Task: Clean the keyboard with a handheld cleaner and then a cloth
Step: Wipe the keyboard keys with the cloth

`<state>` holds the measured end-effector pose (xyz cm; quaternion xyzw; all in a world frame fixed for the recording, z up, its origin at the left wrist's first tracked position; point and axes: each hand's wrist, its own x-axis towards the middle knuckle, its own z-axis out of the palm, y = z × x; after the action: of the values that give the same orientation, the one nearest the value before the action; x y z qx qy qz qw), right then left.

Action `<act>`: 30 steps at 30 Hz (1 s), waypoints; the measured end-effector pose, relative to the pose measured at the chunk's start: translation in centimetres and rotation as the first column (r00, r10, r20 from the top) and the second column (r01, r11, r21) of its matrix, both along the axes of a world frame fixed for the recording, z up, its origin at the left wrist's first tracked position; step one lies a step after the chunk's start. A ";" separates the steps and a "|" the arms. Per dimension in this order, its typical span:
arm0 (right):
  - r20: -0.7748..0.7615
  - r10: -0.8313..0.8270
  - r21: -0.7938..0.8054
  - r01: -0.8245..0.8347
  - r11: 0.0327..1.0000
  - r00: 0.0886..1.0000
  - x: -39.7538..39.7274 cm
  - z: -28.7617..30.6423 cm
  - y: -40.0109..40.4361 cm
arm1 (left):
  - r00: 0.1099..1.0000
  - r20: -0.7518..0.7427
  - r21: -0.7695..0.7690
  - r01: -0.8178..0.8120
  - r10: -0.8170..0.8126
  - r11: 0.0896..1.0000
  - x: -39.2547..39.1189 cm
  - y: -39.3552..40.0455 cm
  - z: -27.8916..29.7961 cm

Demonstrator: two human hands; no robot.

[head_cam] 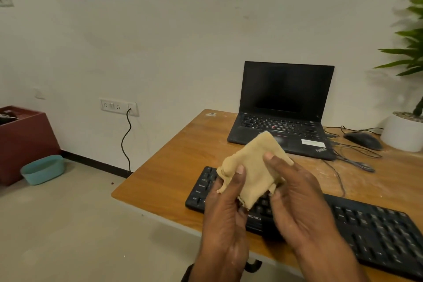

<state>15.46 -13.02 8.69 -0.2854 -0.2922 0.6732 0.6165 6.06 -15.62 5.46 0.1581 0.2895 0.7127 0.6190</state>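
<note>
I see my left hand and right hand both pinching the tan cloth above the black keyboard, hiding its middle keys, its right end cut off on the surface.

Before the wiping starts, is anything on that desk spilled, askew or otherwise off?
Pale dusty smears streak the brown wooden desk right of the black external keyboard, near the tangled black cables. The keyboard lies angled to the desk edge. Both hands, left and right, hold the tan cloth above it.
</note>
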 end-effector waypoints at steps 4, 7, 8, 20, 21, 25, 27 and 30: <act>-0.130 0.026 -0.058 -0.034 0.998 0.991 -2.4 -0.7 -0.8 | 0.997 -0.066 0.015 -0.034 0.035 0.999 0.2 -0.1 0.1; -0.048 -0.077 -0.042 0.075 0.996 0.996 -2.4 -0.6 -0.1 | 0.908 -0.395 0.035 -0.140 0.143 0.989 -2.1 0.2 -0.8; -0.012 -0.105 -0.006 0.105 0.994 0.994 -2.1 -0.4 0.4 | 0.837 -0.512 0.070 -0.185 0.195 0.980 -3.6 0.4 -1.2; 0.861 -0.497 0.442 -0.323 0.837 -0.110 -3.2 -2.8 9.0 | -0.126 -0.972 -0.236 0.497 -0.199 0.835 -17.8 6.3 -3.3; 0.846 -0.516 0.446 -0.350 0.824 -0.137 -3.8 -3.1 9.2 | -0.152 -0.968 -0.251 0.505 -0.201 0.826 -17.7 6.7 -3.4; 0.854 -0.512 0.442 -0.396 0.805 -0.089 -6.0 -3.3 9.2 | -0.211 -0.961 -0.266 0.518 -0.180 0.813 -17.3 7.7 -3.7; 0.868 -0.494 0.425 -0.432 0.795 -0.055 -6.8 -3.3 9.3 | -0.230 -0.957 -0.274 0.501 -0.179 0.821 -17.2 7.9 -3.8; 0.893 -0.448 0.385 -0.463 0.798 -0.030 -6.4 -3.2 9.2 | -0.235 -0.957 -0.268 0.482 -0.172 0.834 -17.3 8.0 -4.0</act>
<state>9.10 -3.85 5.49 -0.4625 -0.8389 0.1234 0.2590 -11.26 -7.60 1.42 0.7653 0.5166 0.1822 0.3381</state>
